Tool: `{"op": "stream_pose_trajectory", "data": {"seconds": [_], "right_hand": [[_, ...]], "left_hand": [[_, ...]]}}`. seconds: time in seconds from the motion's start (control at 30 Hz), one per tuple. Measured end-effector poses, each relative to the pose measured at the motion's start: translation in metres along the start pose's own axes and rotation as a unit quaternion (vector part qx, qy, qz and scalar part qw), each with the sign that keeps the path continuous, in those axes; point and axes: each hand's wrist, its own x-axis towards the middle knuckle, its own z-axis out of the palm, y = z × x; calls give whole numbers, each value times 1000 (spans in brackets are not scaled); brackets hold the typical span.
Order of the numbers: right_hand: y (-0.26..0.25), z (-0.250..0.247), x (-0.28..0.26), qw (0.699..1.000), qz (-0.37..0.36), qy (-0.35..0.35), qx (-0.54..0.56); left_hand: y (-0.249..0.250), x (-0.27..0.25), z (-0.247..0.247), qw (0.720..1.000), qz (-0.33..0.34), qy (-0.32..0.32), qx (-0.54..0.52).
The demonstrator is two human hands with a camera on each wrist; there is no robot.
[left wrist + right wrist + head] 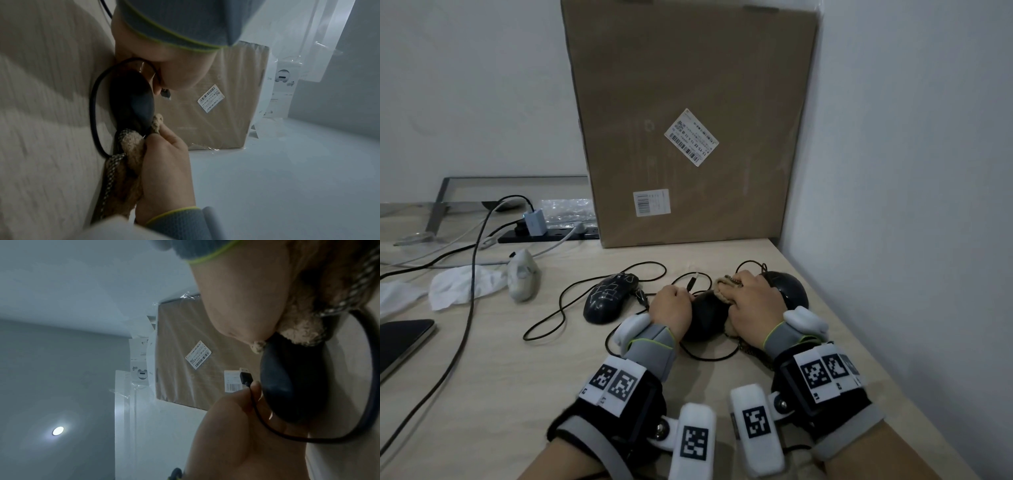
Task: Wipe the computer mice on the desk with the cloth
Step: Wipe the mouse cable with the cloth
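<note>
A plain black mouse lies on the desk between my hands. My left hand grips its left side, with its cable and USB plug caught under the thumb. My right hand clutches a bunched beige cloth and presses it on the mouse's top right; the cloth touches the mouse. A second black mouse sits just behind my right hand. A black mouse with pale line pattern lies to the left. A whitish mouse rests further left.
A large cardboard box leans against the wall behind the mice. The right wall runs along the desk edge. Black cables loop over the desk. A white tissue, a power strip and a dark flat device lie left.
</note>
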Motion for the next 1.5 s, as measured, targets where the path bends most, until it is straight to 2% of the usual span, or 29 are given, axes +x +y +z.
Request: {"op": "stream_pose_trajectory", "data": {"seconds": [0.13, 0.23, 0.3, 0.37, 0.53, 0.63, 0.77, 0.83, 0.97, 1.03, 1.07, 1.1, 1.13, 1.2, 1.27, 1.33, 1.4, 1.5], "right_hand": [[2, -6, -1, 997, 73, -32, -10], [5, -7, 1, 991, 126, 18, 48], [7, -2, 4, 987, 105, 65, 102], [7, 4, 6, 987, 61, 70, 131], [12, 4, 1, 985, 12, 6, 173], [10, -5, -8, 979, -48, -14, 199], [4, -13, -19, 970, -89, -36, 224], [-2, -16, -26, 968, -97, -48, 227], [-8, -37, -34, 960, -57, -109, 251], [-8, -55, -33, 953, -31, -125, 273], [-7, -63, -31, 943, -10, -108, 316], [-6, -69, -28, 921, 18, -73, 383], [-5, -73, -25, 884, 51, -32, 464], [-3, -76, -15, 766, 93, 15, 636], [-6, -73, -9, 639, 101, 14, 762], [-13, -67, -2, 550, 102, 14, 829], [-23, -57, 4, 509, 100, 25, 854], [-36, -38, 10, 500, 118, 28, 858]], "left_hand": [[3, -5, -2, 1000, -15, -2, -18], [1, -5, 2, 997, -35, -33, -56], [-3, -2, 5, 996, -42, -49, -63], [-2, -5, 6, 996, -41, -55, -61], [-1, -4, 4, 996, -41, -47, -63], [-9, 3, 7, 993, -60, -64, -75], [-11, 7, 8, 990, -72, -72, -100], [-10, 7, 7, 987, -72, -77, -119], [-5, -4, 0, 984, -82, -101, -120], [-4, -6, -5, 990, -47, -108, -84], [-4, -5, -8, 994, -15, -100, -28], [-4, -4, -11, 995, 16, -92, 41], [-3, -4, -13, 990, 42, -78, 105], [-1, -4, -19, 983, 75, -48, 159], [5, -5, -28, 982, 113, 1, 149], [6, -1, -44, 979, 144, 83, 119], [0, 8, -63, 968, 148, 176, 97], [-13, 18, -85, 955, 60, 247, 151]]}}
